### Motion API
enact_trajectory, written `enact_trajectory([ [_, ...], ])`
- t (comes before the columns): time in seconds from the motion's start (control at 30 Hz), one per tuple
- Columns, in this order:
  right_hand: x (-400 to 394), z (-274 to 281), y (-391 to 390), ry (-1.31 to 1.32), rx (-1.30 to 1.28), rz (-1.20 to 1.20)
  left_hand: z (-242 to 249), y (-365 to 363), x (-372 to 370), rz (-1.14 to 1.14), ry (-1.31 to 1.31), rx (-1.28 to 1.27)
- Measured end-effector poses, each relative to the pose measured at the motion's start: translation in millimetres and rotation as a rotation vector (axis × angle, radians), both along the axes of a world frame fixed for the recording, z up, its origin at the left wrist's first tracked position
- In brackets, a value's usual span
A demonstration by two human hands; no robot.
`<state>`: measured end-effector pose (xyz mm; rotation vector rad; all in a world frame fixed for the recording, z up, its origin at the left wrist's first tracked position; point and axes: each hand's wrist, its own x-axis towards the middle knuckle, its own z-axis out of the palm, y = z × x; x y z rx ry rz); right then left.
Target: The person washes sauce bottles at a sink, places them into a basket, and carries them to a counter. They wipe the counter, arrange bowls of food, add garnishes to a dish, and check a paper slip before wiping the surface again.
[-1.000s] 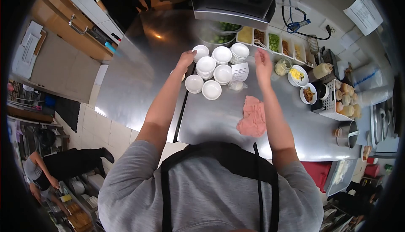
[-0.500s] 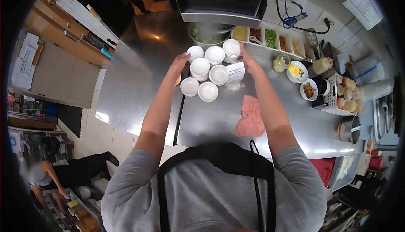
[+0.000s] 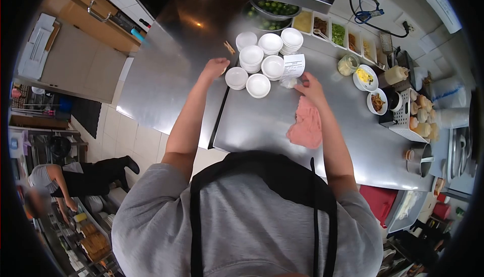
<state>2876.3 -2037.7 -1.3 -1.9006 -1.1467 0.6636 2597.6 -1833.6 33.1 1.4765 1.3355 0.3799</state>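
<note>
Several stacks of small white bowls (image 3: 251, 56) stand together on the steel counter. Left of them, my left hand (image 3: 217, 69) has its fingers curled closed; what they hold is too small to make out. Wooden clothespins (image 3: 229, 47) lie just beyond that hand. A printed paper slip (image 3: 294, 66) rests against the right side of the bowls, and a small clear plastic bag (image 3: 288, 82) lies below it. My right hand (image 3: 312, 88) is at the bag's right edge, thumb and fingers bent around it. Under my right wrist is a crumpled pink cloth (image 3: 305, 124).
Behind the bowls stand a metal pot of green pieces (image 3: 275, 12) and a row of topping containers (image 3: 337, 34). To the right are bowls of food (image 3: 365, 78) and a white basket of bottles (image 3: 409, 113). Another person (image 3: 65, 178) bends over at lower left.
Both hands have left the sides of the bowl stacks and come back toward me. My left hand has closed beside the bowls; my right hand has reached the plastic bag. The view has shifted.
</note>
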Motion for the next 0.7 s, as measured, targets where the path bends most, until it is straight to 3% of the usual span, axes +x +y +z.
enact_trajectory([
  [0.07, -7.7, -1.9, 8.0, -0.069, 0.022, 0.044, -3.3, -14.8, -7.9, -0.242, 0.133, 0.063],
  [0.2, -16.8, -5.9, 16.1, -0.196, -0.048, 0.126, -2.5, -39.9, -7.6, -0.288, 0.305, 0.183],
  [0.27, -18.9, -11.1, 14.4, -0.167, -0.010, 0.104, -21.5, -31.8, -11.0, -0.219, 0.248, 0.250],
  [0.33, -20.0, -21.4, 6.4, -0.132, 0.021, 0.086, -17.2, -34.8, -5.8, -0.111, 0.163, 0.010],
  [0.57, -11.3, -22.3, -34.1, -0.061, 0.032, 0.008, -36.3, -24.0, -9.1, -0.085, 0.170, 0.003],
  [0.63, -9.2, -22.6, -47.4, -0.054, 0.044, -0.003, -35.3, -20.2, -22.9, 0.025, -0.123, -0.173],
  [0.7, -10.5, -23.0, -57.8, 0.070, 0.071, -0.075, -11.4, -5.5, -27.6, 0.042, -0.175, -0.149],
])
